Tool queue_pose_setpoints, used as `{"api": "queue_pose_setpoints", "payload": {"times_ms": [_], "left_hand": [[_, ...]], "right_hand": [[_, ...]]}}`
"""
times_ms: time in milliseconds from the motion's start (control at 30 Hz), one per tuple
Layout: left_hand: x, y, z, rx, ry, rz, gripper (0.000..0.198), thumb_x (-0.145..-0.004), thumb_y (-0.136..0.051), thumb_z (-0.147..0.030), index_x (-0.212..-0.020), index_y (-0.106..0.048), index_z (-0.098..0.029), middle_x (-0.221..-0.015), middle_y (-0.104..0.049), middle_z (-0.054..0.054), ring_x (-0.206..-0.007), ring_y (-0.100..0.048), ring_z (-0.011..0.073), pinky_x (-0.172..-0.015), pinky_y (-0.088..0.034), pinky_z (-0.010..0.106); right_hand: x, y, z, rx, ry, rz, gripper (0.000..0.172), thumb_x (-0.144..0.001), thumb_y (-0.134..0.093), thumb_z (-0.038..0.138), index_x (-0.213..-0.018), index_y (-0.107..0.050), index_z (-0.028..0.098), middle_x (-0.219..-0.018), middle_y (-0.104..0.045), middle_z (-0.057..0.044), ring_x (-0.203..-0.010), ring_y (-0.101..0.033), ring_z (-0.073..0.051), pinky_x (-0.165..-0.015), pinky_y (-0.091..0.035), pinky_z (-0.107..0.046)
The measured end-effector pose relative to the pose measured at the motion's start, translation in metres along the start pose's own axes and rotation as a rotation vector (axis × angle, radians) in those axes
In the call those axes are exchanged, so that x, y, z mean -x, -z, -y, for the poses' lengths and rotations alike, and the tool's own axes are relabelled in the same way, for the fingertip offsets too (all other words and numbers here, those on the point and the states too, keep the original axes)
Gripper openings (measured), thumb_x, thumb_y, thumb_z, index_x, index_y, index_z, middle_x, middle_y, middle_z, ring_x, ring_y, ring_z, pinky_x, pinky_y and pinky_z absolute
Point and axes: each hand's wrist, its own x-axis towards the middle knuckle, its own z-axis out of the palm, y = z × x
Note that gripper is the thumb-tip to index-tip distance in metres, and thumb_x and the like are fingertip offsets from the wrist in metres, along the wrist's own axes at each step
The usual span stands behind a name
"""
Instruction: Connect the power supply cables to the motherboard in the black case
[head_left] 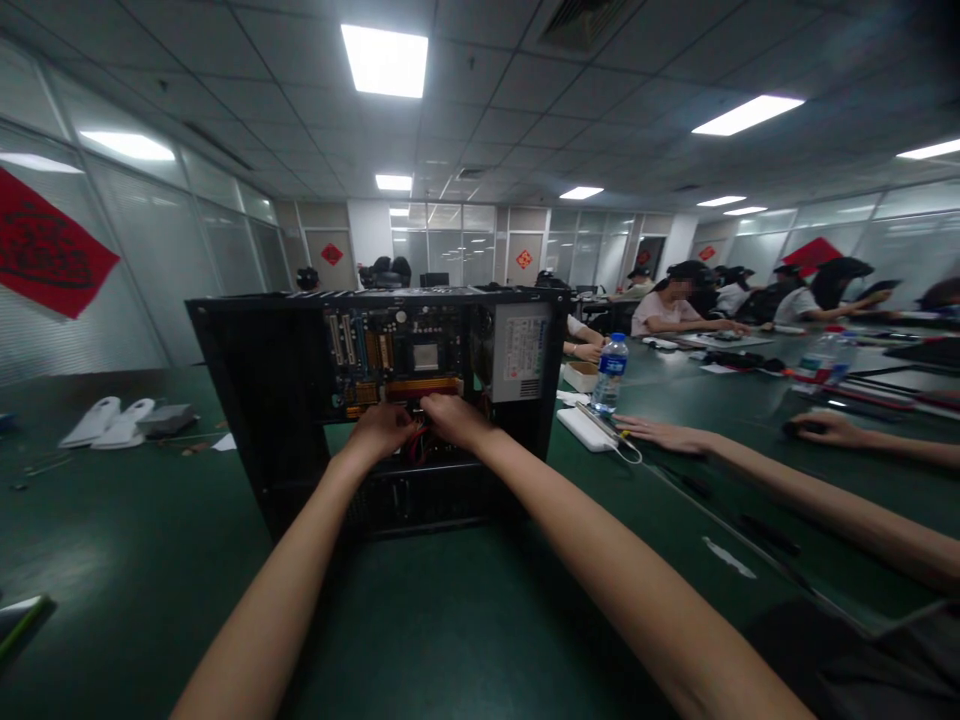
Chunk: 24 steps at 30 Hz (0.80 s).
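Observation:
An open black computer case (247, 400) stands on the green table (150, 560) in front of me, its motherboard (397, 360) and grey power supply (523, 352) showing inside. Both my arms reach into it. My left hand (381, 430) is closed low in the case, just below the motherboard, by some red cables (417, 446). My right hand (454, 418) is closed right beside it, fingers curled on the same spot. What the fingers pinch is hidden.
A water bottle (610, 374) and a white power strip (586, 428) sit right of the case. A neighbour's two arms (750, 470) lie on the table at right. White parts (112, 420) lie at left. Several seated people work at the far right.

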Motion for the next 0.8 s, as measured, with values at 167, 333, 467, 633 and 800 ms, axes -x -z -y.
{"api": "queue_pose_setpoints", "payload": {"times_ms": [167, 333, 467, 633, 800], "left_hand": [[0.001, 0.001, -0.001, 0.011, -0.008, 0.000, 0.023, -0.086, -0.060, -0.033, -0.092, -0.076, -0.018, -0.096, -0.078, 0.008, -0.091, -0.071, 0.0225, -0.069, -0.043, 0.027], [0.001, 0.000, 0.000, 0.003, -0.011, -0.007, 0.026, -0.089, -0.060, -0.037, -0.093, -0.076, -0.018, -0.097, -0.077, 0.009, -0.089, -0.071, 0.0227, -0.066, -0.041, 0.027], [0.001, -0.001, 0.000, -0.005, -0.023, -0.014, 0.029, -0.090, -0.058, -0.041, -0.093, -0.076, -0.018, -0.096, -0.077, 0.009, -0.088, -0.070, 0.0227, -0.064, -0.039, 0.027], [0.002, -0.002, 0.001, 0.010, -0.024, -0.021, 0.028, -0.089, -0.058, -0.041, -0.091, -0.076, -0.019, -0.093, -0.077, 0.008, -0.084, -0.070, 0.0215, -0.063, -0.039, 0.026], [-0.001, -0.004, 0.004, 0.012, -0.036, -0.031, 0.030, -0.090, -0.057, -0.042, -0.093, -0.076, -0.020, -0.095, -0.077, 0.008, -0.089, -0.070, 0.0227, -0.066, -0.041, 0.026]], "right_hand": [[0.001, 0.000, 0.000, -0.008, -0.003, -0.004, 0.021, -0.096, -0.045, 0.012, -0.110, -0.059, 0.012, -0.113, -0.067, -0.014, -0.102, -0.065, -0.023, -0.083, -0.046, -0.031], [-0.001, -0.007, -0.004, -0.006, 0.011, -0.028, 0.020, -0.096, -0.045, 0.012, -0.109, -0.060, 0.013, -0.111, -0.067, -0.013, -0.101, -0.065, -0.023, -0.083, -0.046, -0.030], [-0.002, -0.010, -0.005, -0.007, 0.002, -0.037, 0.021, -0.096, -0.044, 0.012, -0.110, -0.059, 0.013, -0.113, -0.066, -0.013, -0.103, -0.064, -0.023, -0.084, -0.046, -0.030], [-0.002, -0.008, -0.005, -0.010, -0.005, 0.005, 0.022, -0.096, -0.044, 0.013, -0.111, -0.059, 0.013, -0.113, -0.066, -0.014, -0.102, -0.065, -0.023, -0.085, -0.046, -0.031], [-0.003, -0.006, -0.003, -0.009, -0.033, -0.001, 0.024, -0.097, -0.041, 0.013, -0.113, -0.059, 0.013, -0.115, -0.066, -0.015, -0.103, -0.064, -0.023, -0.086, -0.047, -0.031]]}}
